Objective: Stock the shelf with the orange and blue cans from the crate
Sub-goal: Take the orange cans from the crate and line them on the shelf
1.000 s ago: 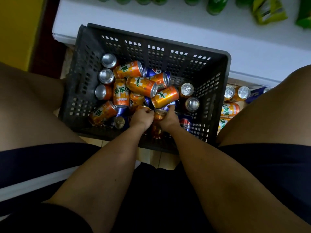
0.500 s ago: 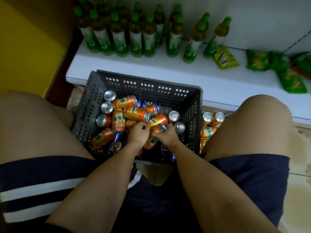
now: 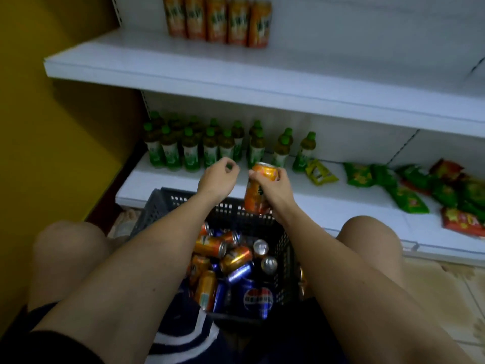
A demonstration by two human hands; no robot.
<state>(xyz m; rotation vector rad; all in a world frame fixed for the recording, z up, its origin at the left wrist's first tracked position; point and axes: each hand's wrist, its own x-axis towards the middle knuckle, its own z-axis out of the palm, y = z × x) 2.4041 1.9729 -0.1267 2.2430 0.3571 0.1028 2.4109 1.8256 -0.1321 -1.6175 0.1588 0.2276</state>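
Note:
My right hand (image 3: 277,191) grips an upright orange can (image 3: 258,189), lifted above the far rim of the dark plastic crate (image 3: 162,203). My left hand (image 3: 217,178) hovers just left of it with fingers loosely curled, holding nothing. Several orange cans (image 3: 210,245) and blue cans (image 3: 258,298) lie jumbled in the crate between my knees. A row of orange cans (image 3: 217,21) stands on the upper white shelf (image 3: 236,77).
Green-capped bottles (image 3: 210,149) stand at the back left of the lower shelf (image 3: 315,203). Green, yellow and red snack bags (image 3: 409,190) lie on its right part. A yellow wall is at the left. A few cans (image 3: 301,282) sit on the floor right of the crate.
Both hands rose out of the crate toward the shelves. My right hand lifted one orange can; my left hand came up with nothing. The view tilted upward, revealing the upper shelf.

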